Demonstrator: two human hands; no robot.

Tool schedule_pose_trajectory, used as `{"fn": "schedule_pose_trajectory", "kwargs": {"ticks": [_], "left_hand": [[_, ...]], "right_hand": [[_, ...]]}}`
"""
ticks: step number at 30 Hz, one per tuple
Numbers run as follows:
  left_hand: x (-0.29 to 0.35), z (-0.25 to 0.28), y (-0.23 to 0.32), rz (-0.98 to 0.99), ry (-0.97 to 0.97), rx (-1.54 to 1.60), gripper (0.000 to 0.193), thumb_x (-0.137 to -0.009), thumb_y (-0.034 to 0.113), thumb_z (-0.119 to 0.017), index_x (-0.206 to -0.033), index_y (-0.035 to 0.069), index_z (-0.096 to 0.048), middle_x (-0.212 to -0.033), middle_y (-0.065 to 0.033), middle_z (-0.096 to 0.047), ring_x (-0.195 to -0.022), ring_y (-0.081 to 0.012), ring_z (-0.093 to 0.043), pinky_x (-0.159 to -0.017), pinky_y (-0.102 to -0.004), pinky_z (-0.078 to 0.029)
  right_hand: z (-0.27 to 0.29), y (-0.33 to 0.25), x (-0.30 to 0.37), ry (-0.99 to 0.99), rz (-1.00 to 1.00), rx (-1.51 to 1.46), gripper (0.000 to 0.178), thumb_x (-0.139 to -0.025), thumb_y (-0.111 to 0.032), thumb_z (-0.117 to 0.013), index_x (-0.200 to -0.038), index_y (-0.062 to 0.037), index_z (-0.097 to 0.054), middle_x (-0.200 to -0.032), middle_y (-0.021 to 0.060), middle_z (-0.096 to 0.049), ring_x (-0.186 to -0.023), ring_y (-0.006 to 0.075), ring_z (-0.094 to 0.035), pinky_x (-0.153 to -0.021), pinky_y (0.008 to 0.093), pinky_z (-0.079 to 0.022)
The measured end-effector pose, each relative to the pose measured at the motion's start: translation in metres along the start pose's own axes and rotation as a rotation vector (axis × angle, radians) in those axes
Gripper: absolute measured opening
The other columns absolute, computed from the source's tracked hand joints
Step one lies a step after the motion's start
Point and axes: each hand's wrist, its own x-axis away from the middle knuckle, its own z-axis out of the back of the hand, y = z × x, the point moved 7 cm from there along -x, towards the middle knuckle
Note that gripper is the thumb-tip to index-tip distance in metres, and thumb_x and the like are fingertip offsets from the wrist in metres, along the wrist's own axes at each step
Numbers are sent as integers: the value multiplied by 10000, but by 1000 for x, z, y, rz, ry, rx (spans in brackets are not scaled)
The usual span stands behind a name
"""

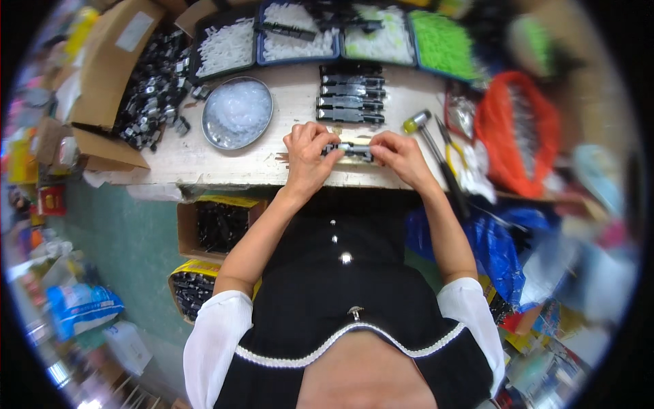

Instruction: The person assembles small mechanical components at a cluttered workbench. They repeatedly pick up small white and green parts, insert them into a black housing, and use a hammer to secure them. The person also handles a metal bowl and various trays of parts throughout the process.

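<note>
Near the front edge of the white work table, my two hands hold a short, narrow black-and-silver part level between them. My left hand has thumb and fingers closed on its left end. At the right end, my right hand pinches it with thumb and fingertips. A pale block or pad shows partly behind the part. Just beyond lie several similar black-and-silver parts, lined up in a column. The fingers hide both ends of the held part.
A round metal dish of whitish translucent stuff stands left. Trays of white pieces and green pieces line the back. Small metal parts spill from a cardboard box. Right: a hammer, yellow-handled pliers, a red bag.
</note>
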Motion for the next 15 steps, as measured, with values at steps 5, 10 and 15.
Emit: {"fn": "schedule_pose_trajectory", "kwargs": {"ticks": [5, 10, 15], "left_hand": [[0, 0, 0, -10, 13, 6, 151, -629, 156, -709, -747, 110, -627, -842, 0, -521, -875, -208, -439, -774, -355, -277], [0, 1, 4, -32, 9, -14, 118, -619, 128, -721, -700, 121, -635, -827, 15, -537, -864, -198, -451, -760, -350, -287], [1, 2, 7, -90, 11, -61, 121, -609, 95, -732, -694, 122, -652, -833, 11, -559, -849, -191, -467, -751, -342, -301]], "right_hand": [[-1, 3, -1, -3, -22, -42, 91, -837, -97, -598, -850, -7, -599, -651, 20, -582, -603, 76, -530, -565, 228, -432], [1, 15, -4, 26, -94, -107, 105, -815, -106, -617, -809, -19, -558, -631, 25, -583, -567, 76, -522, -527, 234, -415], [5, 25, -8, 40, -156, -37, 165, -776, -135, -653, -800, -33, -526, -608, 39, -591, -530, 91, -520, -508, 247, -411]]}}
